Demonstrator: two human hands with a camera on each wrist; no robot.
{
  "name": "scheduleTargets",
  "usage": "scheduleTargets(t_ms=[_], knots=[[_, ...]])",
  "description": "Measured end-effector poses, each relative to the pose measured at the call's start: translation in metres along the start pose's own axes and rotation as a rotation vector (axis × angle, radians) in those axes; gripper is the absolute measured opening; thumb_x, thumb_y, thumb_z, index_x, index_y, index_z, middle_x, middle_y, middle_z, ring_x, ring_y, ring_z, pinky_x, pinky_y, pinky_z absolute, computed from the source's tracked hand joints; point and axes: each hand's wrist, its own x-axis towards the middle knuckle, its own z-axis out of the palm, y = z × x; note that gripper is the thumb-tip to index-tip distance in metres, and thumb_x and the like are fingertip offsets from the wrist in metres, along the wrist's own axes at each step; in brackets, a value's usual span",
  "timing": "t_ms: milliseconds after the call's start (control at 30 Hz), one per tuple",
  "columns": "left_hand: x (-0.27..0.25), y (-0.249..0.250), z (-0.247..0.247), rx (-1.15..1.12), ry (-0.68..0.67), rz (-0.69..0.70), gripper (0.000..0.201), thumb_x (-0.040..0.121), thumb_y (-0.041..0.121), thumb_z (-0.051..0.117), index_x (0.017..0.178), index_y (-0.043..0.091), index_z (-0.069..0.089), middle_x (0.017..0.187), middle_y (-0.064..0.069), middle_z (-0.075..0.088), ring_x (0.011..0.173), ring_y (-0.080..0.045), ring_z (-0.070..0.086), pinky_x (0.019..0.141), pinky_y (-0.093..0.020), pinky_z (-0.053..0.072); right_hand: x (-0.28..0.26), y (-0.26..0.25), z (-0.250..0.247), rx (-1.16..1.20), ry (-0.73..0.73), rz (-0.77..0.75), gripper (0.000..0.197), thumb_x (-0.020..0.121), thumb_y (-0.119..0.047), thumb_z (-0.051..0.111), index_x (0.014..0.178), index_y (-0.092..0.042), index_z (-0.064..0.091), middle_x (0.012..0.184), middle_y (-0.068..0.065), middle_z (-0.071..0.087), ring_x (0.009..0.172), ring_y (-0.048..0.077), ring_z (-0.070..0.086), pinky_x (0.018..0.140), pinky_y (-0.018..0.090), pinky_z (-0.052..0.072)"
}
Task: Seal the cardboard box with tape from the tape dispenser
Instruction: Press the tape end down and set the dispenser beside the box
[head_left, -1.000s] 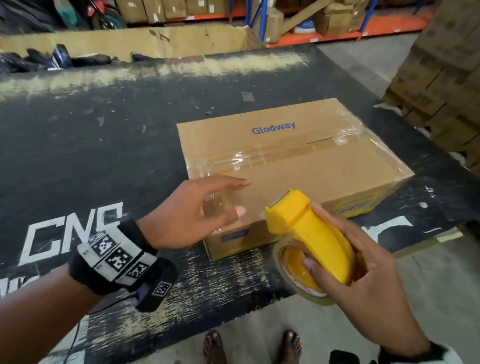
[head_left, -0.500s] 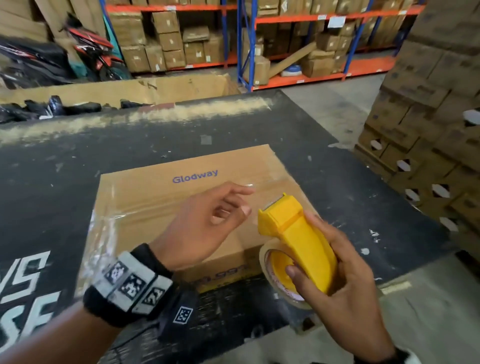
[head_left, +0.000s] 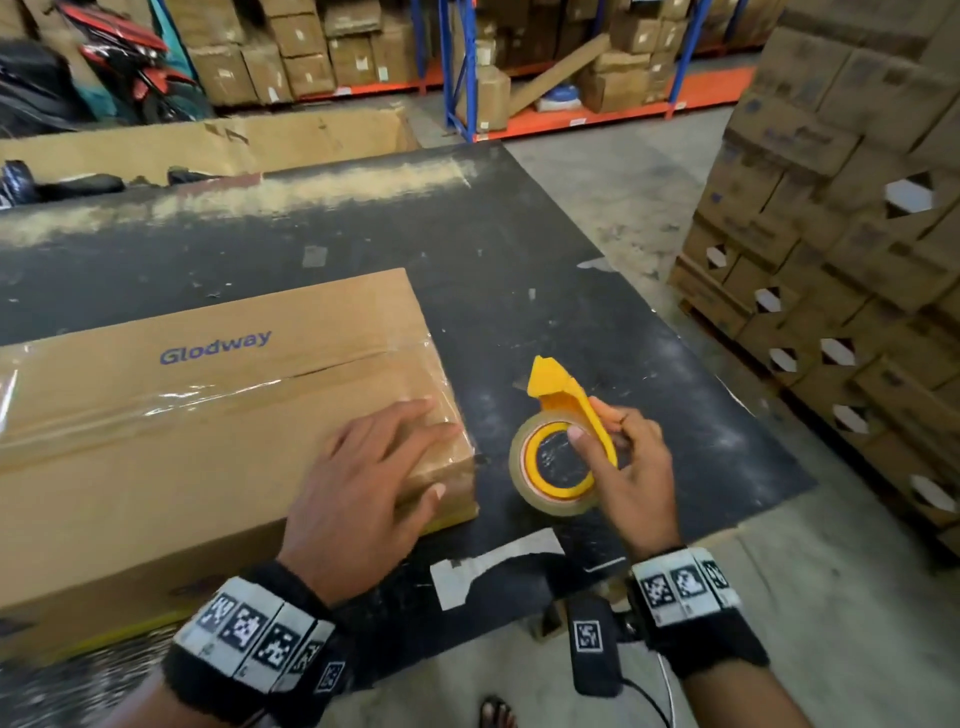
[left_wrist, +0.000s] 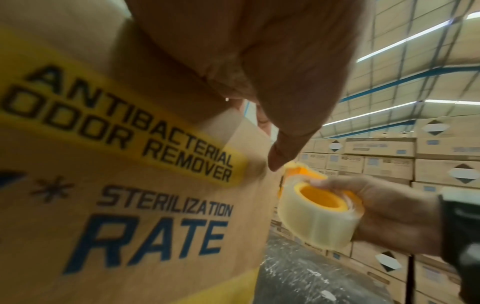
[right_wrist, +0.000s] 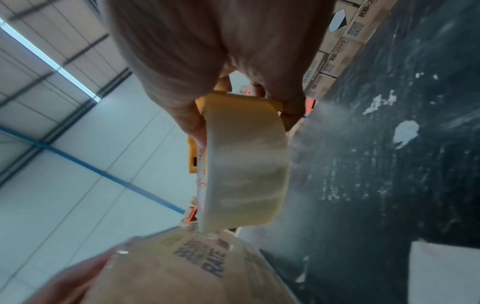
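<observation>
While the cardboard box (head_left: 208, 415) lies flat on the black desk (head_left: 519, 270), its printed top up and clear tape glinting along the centre seam, the left hand (head_left: 374, 488) rests on its near right corner with fingers straight and spread and the thumb hanging over the edge; the placement suggests either pressing tape down at that corner or steadying the carton for a further pass. Held just beside the same corner and apart from it, the yellow tape dispenser (head_left: 563, 439) is grasped in the right hand (head_left: 634, 467), fingers curled round its handle, the roll of clear tape (left_wrist: 319, 214) facing the box and the cutter end pointing away and upward. Whether a loose tape end reaches the box cannot be told. From the left wrist view the box side shows printed product wording, with the dispenser close to its vertical edge, probably positioned to start a strip there. Stacked cartons (head_left: 841, 218) stand beyond the desk on the right.
</observation>
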Motion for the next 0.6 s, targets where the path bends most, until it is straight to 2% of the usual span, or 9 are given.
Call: scheduleTargets(t_ms=[133, 300, 467, 600], knots=[[-0.001, 0.000, 0.002, 0.045, -0.002, -0.003, 0.058, 0.089, 0.047, 0.061, 0.145, 0.034, 0.050, 0.156, 0.009, 0.043, 0.142, -0.011, 0.042, 0.116, -0.034, 0.031, 0.017, 0.032, 0.016, -0.201, -0.038, 0.056, 0.039, 0.083, -0.051, 0.068, 0.112, -0.026, 0.075, 0.100, 0.002, 0.064, 0.099, 0.024, 0.062, 0.089, 0.042, 0.051], [0.001, 0.003, 0.004, 0.054, 0.022, -0.016, 0.056, 0.090, 0.046, 0.061, 0.144, 0.035, 0.051, 0.157, 0.010, 0.043, 0.142, -0.010, 0.043, 0.116, -0.036, 0.035, 0.030, 0.052, 0.029, -0.319, -0.137, 0.105, 0.035, 0.087, -0.045, 0.067, 0.110, -0.021, 0.077, 0.104, 0.005, 0.060, 0.097, 0.019, 0.059, 0.091, 0.037, 0.048], [0.000, 0.002, 0.006, 0.060, 0.032, -0.007, 0.055, 0.090, 0.046, 0.059, 0.144, 0.034, 0.051, 0.157, 0.010, 0.043, 0.143, -0.011, 0.042, 0.117, -0.037, 0.034, 0.030, 0.058, 0.034, -0.406, -0.151, 0.149, 0.034, 0.088, -0.045, 0.065, 0.106, -0.019, 0.079, 0.102, 0.011, 0.067, 0.099, 0.026, 0.063, 0.080, 0.027, 0.037], [0.000, 0.001, 0.006, 0.031, 0.042, 0.017, 0.057, 0.091, 0.046, 0.059, 0.145, 0.034, 0.050, 0.158, 0.009, 0.042, 0.145, -0.012, 0.041, 0.118, -0.039, 0.034, 0.030, 0.050, 0.036, -0.464, -0.139, 0.179, 0.038, 0.087, -0.046, 0.065, 0.107, -0.015, 0.077, 0.105, 0.012, 0.069, 0.100, 0.029, 0.065, 0.080, 0.030, 0.042]])
